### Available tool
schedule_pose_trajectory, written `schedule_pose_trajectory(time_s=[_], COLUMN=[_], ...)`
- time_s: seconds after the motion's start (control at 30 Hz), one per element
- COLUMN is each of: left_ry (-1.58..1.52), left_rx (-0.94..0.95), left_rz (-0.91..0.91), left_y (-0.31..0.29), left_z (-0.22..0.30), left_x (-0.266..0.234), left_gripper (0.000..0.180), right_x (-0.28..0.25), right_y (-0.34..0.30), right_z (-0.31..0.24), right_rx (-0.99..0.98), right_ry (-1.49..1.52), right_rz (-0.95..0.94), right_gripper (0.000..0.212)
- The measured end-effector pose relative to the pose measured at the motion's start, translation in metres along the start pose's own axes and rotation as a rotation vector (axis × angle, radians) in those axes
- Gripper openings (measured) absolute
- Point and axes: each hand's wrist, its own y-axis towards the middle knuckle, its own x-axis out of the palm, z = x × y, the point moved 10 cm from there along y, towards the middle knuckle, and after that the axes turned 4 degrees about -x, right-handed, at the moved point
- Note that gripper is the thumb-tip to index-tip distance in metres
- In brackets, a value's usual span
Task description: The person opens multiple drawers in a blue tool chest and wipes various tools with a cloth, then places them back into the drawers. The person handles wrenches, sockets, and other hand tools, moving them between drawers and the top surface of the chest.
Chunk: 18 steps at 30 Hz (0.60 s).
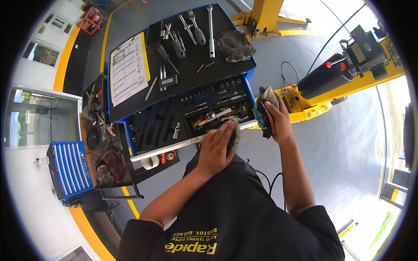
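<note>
My left hand (215, 148) is closed round a grimy grey rag (235, 135), at the front edge of an open tool drawer (172, 146). To its right, my right hand (281, 119) grips a bundle of rags (262, 114) with green, grey and red parts, beside the drawer's right corner. Inside the drawer are a row of sockets (209, 91), a ratchet (210, 115) and other small tools in black trays. Part of the tray beneath my left hand and its rag is hidden.
On the cart's black top (191, 74) lie a clipboard (129, 65), screwdrivers (178, 47), a long-handled ratchet (211, 32) and a dark crumpled cloth (236, 45). A cluttered tray (124, 143) stands at left. A yellow lift post (370, 78) with a black motor rises at right.
</note>
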Motion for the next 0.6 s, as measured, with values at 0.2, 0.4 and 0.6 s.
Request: schedule_pose_trajectory(time_s=[0.2,0.4,0.6], left_ry=[0.551,0.667,0.472], left_rx=[0.137,0.063,0.12], left_rz=[-0.169,-0.061,-0.13], left_y=[-0.042,-0.111,-0.082], left_z=[-0.055,-0.148,-0.126], left_x=[0.029,-0.084,-0.064], left_gripper=[0.07,0.055,0.054], right_x=[0.003,-0.009,-0.043], right_y=[-0.009,-0.011,-0.024], right_z=[0.027,0.034,0.026], right_rx=[0.04,0.08,0.08], right_ry=[-0.076,-0.127,-0.085], right_rz=[-0.052,-0.057,0.06], right_gripper=[0.052,0.053,0.054])
